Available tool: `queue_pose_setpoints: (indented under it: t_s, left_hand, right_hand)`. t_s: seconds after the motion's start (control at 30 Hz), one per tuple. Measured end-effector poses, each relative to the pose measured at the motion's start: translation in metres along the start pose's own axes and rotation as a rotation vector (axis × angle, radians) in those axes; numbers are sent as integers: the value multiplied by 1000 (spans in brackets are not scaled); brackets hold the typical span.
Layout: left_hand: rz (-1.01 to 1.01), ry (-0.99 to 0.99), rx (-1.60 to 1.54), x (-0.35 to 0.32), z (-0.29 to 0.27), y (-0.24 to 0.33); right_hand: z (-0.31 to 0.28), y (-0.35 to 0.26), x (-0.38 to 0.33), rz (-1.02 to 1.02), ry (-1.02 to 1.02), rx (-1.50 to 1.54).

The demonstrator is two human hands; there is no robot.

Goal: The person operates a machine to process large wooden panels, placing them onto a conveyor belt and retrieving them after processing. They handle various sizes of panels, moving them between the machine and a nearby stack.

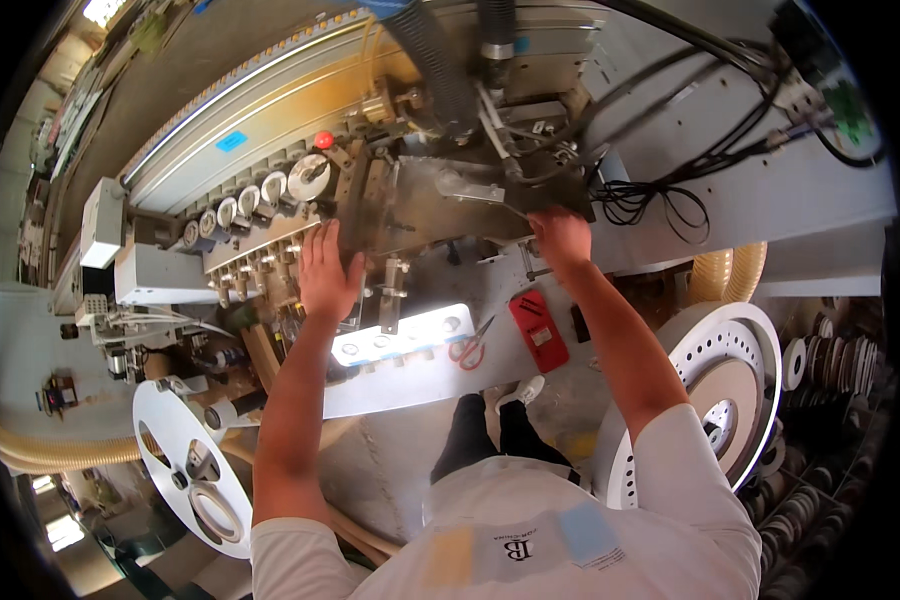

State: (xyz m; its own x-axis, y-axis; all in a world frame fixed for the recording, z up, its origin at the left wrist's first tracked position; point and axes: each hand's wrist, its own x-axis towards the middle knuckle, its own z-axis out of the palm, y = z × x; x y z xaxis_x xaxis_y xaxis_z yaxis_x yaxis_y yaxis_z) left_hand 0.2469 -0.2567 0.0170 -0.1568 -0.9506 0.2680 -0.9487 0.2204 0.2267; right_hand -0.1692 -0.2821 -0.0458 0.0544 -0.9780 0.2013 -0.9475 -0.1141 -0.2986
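Observation:
My left hand (pixel 327 270) rests with its fingers stretched out on a woodworking machine, beside a dark metal block (pixel 355 205) and a row of small brass-coloured fittings (pixel 260 262). My right hand (pixel 562 240) is closed at the front right corner of a dusty brown cover (pixel 420 205); its curled fingers hide what they grip. A grey metal lever (pixel 470 188) lies just left of that hand. Below the hands, red-handled scissors (pixel 467 350) and a red flat case (pixel 538 332) lie on the machine's front ledge, next to a brightly lit panel with round knobs (pixel 405 338).
Round white dials (pixel 308 176) and a red knob (pixel 324 140) stand beyond my left hand. Black cables (pixel 660 190) hang at the right. White reels stand at both sides, the left reel (pixel 192 470) and the right reel (pixel 760 350). Ribbed hoses (pixel 727 272) run nearby.

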Motion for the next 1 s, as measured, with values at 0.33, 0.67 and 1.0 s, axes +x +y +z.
queue_pose_setpoints:
  t_s: [0.33, 0.67, 1.0]
  left_hand:
    - [-55, -35, -27, -2, -10, -5]
    - [-35, 27, -34, 0, -8, -7]
    - [-22, 72, -50, 0, -14, -8]
  right_hand:
    - [43, -12, 65, 67, -87, 314]
    - [15, 7, 17, -101, 58, 138]
    - [37, -24, 71, -108, 3, 70]
